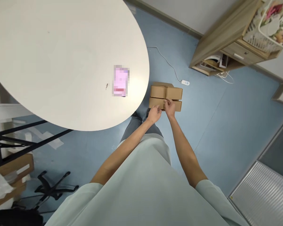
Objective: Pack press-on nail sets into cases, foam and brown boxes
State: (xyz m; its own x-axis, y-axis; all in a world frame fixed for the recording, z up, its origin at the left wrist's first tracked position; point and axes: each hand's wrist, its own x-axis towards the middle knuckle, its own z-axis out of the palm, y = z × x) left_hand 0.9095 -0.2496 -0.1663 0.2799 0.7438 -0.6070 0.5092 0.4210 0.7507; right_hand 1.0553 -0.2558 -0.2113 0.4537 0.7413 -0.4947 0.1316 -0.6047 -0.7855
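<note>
Several small brown cardboard boxes [158,91] sit together on the floor just past the table's edge, grouped in two rows. At their near side, my left hand [155,114] has its fingers curled and pressed together. Close by on the right, my right hand [170,108] is bent in a pinch over the front of the nearer boxes. A thin reddish strip shows low between the two hands, too small to name. What either set of fingertips grips is not clear.
A round white table [68,62] fills the upper left, with a blurred pink item [120,81] on it. A white power strip [185,82] and its cord lie beyond the boxes. A wooden cabinet [226,34] bears a basket [261,40]. A black chair base [53,188] stands lower left.
</note>
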